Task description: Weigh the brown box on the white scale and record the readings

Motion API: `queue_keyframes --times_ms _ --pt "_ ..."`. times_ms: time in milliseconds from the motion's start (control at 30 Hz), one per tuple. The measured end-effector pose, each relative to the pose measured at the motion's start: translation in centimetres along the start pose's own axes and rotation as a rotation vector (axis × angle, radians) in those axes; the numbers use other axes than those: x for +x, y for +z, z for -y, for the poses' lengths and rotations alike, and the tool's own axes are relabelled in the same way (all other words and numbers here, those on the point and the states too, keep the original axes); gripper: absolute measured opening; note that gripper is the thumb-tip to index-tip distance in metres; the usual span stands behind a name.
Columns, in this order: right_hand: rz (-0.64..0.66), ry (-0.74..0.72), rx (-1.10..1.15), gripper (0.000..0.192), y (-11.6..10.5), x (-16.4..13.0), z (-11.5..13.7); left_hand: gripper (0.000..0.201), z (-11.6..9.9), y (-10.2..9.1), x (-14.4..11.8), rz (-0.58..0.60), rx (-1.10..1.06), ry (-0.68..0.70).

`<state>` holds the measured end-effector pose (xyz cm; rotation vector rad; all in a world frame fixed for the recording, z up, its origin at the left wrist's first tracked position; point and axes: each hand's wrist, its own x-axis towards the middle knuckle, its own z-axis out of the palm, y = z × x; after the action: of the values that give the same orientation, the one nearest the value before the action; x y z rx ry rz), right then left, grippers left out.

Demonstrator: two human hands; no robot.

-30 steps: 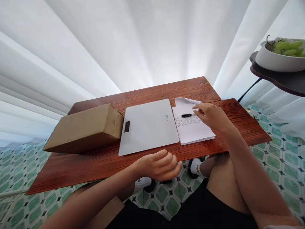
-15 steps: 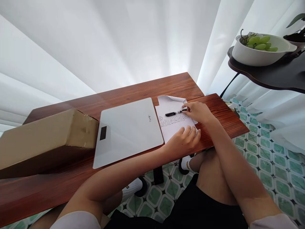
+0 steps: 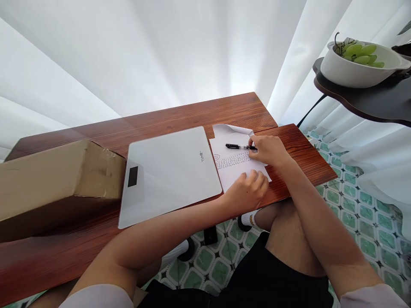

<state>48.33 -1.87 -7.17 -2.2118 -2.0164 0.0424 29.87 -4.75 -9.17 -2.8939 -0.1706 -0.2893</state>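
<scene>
A sheet of white paper [image 3: 234, 173] with rows of small handwriting and a circled mark lies on the wooden table, over a folded white sheet [image 3: 224, 128]. My right hand [image 3: 269, 149] pinches one end of a black capped pen [image 3: 232, 146] between thumb and fingers. The pen lies level just over the writing, its cap pointing left. At the paper's near edge rests my left hand [image 3: 246, 190], fingers loosely bent and a little apart, touching the sheet and holding nothing. Left of the paper lies a flat white glass scale [image 3: 173, 171] with a dark display.
A cardboard box [image 3: 61, 179] stands at the left on the reddish table [image 3: 180, 113]. To the right, a dark shelf [image 3: 359, 102] carries a white bowl [image 3: 349, 75] of green grapes [image 3: 361, 51]. White curtains hang behind, and a black object [image 3: 210, 235] is on the tiled floor.
My right hand has closed further around the pen's end, and the pen has turned slightly to lie more level. My left hand stays on the paper, fingers slightly more bent. The view has shifted a little.
</scene>
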Motion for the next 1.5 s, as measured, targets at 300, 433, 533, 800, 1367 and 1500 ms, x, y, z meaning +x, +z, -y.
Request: queue_keyframes --times_ms 300,433,533,800,1367,1500 --pt "-0.184 -0.009 -0.006 0.012 -0.3 -0.4 -0.2 0.032 -0.2 0.2 0.0 -0.021 0.006 -0.003" --pt "-0.301 0.023 0.113 0.006 -0.2 -0.5 0.3 0.029 -0.2 0.1 0.0 -0.041 -0.014 -0.005" --pt "-0.330 0.022 0.188 0.014 0.0 -0.5 0.6 0.025 -0.1 0.0 0.1 -0.032 -0.036 -0.008" --pt "-0.157 -0.047 0.909 0.010 0.8 -1.2 -0.8 0.021 0.1 -0.1 0.4 -0.019 -0.074 -0.044" --pt "-0.082 -0.018 0.867 0.032 2.4 -2.1 -1.7 0.022 0.0 0.3 0.3 -0.003 -0.123 -0.108" --pt "-0.081 -0.022 0.850 0.031 2.6 -2.2 -1.9 0.021 0.1 0.2 0.3 0.001 -0.132 -0.112"
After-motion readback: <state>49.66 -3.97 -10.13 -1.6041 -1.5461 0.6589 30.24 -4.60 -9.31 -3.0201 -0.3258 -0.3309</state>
